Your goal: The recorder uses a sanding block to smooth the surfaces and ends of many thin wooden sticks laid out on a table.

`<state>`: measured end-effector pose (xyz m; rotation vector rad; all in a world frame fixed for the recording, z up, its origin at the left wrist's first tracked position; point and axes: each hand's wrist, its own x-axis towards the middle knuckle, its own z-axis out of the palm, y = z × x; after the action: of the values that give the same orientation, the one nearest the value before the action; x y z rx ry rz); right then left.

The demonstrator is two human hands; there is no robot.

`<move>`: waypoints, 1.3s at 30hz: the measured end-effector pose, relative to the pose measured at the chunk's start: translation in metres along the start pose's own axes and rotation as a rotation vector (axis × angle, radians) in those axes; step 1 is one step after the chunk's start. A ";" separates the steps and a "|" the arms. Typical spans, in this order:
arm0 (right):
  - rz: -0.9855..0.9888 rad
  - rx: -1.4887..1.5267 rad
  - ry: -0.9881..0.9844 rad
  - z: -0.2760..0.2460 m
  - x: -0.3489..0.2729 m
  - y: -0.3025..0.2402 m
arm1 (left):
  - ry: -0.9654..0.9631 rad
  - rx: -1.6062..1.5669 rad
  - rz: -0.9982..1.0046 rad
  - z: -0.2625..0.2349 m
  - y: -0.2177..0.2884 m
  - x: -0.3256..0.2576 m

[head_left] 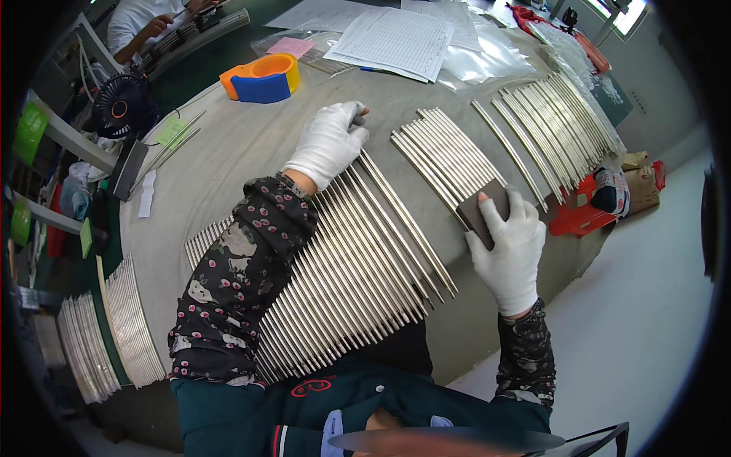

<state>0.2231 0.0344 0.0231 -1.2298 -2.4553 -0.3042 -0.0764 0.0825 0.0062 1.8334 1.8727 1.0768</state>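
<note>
My left hand (327,145), in a white glove with bare fingertips, is closed at the far end of a wide row of thin silvery metal rods (343,259). Its curled fingers touch or hover by the last rods' ends; what they hold, if anything, is hidden. My right hand (512,247), gloved alike, grips a dark brown flat block (480,217). That block rests over the near ends of a smaller, tight group of rods (445,152). Beyond it, a single rod (509,152) lies apart from another row of rods (560,126) at the right.
An orange and blue tape dispenser (263,78), papers (392,42) and plastic bags (487,57) lie along the table's far side. More rods (133,324) are at the left, near a small black fan (122,107). A red box (582,209) stands right. Another person (141,27) works at upper left.
</note>
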 end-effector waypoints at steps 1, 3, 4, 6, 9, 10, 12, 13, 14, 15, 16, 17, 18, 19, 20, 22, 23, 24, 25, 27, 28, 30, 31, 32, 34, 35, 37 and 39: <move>0.031 -0.003 0.019 -0.002 0.000 0.000 | -0.109 0.094 0.018 -0.010 -0.003 -0.003; 0.045 0.021 0.025 -0.005 -0.002 0.000 | -0.152 0.137 0.152 -0.022 -0.014 -0.014; 0.038 0.029 0.023 -0.006 -0.005 -0.002 | -0.197 0.178 0.293 -0.028 -0.018 -0.020; 0.013 0.087 0.001 -0.008 -0.010 -0.007 | -0.296 0.258 0.290 -0.036 -0.022 -0.028; 0.035 0.112 -0.040 -0.012 -0.014 -0.011 | -0.522 0.519 0.442 -0.035 -0.024 -0.037; 0.030 0.112 -0.030 -0.013 -0.015 -0.012 | -0.522 0.519 0.440 -0.034 -0.024 -0.037; 0.025 0.133 -0.031 -0.014 -0.018 -0.013 | -0.511 0.574 0.394 -0.026 -0.023 -0.037; 0.020 0.152 -0.032 -0.014 -0.019 -0.014 | -0.513 0.575 0.385 -0.022 -0.022 -0.034; 0.023 0.148 -0.034 -0.016 -0.020 -0.015 | -0.514 0.570 0.388 -0.020 -0.020 -0.033; 0.012 0.163 -0.048 -0.019 -0.020 -0.017 | -0.511 0.585 0.380 -0.020 -0.017 -0.032; 0.000 0.177 -0.062 -0.020 -0.021 -0.019 | -0.508 0.600 0.373 -0.021 -0.015 -0.032; -0.002 0.179 -0.061 -0.021 -0.021 -0.020 | -0.507 0.602 0.371 -0.021 -0.014 -0.031; -0.008 0.175 -0.069 -0.021 -0.023 -0.020 | -0.503 0.606 0.375 -0.018 -0.014 -0.030; -0.016 0.172 -0.076 -0.020 -0.024 -0.021 | -0.499 0.610 0.379 -0.016 -0.014 -0.029; -0.015 0.170 -0.077 -0.019 -0.025 -0.021 | -0.499 0.608 0.380 -0.014 -0.013 -0.029; -0.022 0.171 -0.085 -0.016 -0.026 -0.020 | -0.508 0.639 0.365 -0.012 -0.010 -0.027; -0.022 0.170 -0.084 -0.015 -0.026 -0.020 | -0.507 0.639 0.365 -0.011 -0.010 -0.027; -0.024 0.175 -0.082 -0.015 -0.026 -0.020 | -0.505 0.643 0.364 -0.011 -0.010 -0.027; -0.025 0.180 -0.080 -0.014 -0.026 -0.020 | -0.503 0.646 0.363 -0.011 -0.010 -0.028; -0.025 0.178 -0.078 -0.014 -0.025 -0.020 | -0.498 0.640 0.372 -0.010 -0.012 -0.027; -0.025 0.176 -0.076 -0.014 -0.025 -0.020 | -0.493 0.633 0.382 -0.010 -0.012 -0.027; -0.026 0.181 -0.075 -0.014 -0.024 -0.020 | -0.493 0.628 0.385 -0.011 -0.013 -0.027; -0.028 0.189 -0.072 -0.013 -0.024 -0.020 | -0.493 0.625 0.387 -0.012 -0.014 -0.028; -0.029 0.192 -0.072 -0.012 -0.024 -0.021 | -0.494 0.627 0.384 -0.013 -0.015 -0.029; -0.039 0.191 -0.080 -0.012 -0.024 -0.021 | -0.508 0.622 0.385 -0.015 -0.015 -0.029; -0.039 0.191 -0.081 -0.011 -0.023 -0.021 | -0.508 0.622 0.385 -0.016 -0.015 -0.029; -0.032 0.204 -0.041 -0.012 -0.019 -0.019 | -0.521 0.611 0.384 -0.018 -0.013 -0.029; -0.023 0.231 -0.007 -0.007 -0.006 -0.020 | -0.516 0.631 0.378 -0.019 -0.016 -0.030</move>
<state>0.2122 0.0162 0.0270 -1.1063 -2.4314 -0.0206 -0.0963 0.0496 -0.0003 2.5651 1.6809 0.0231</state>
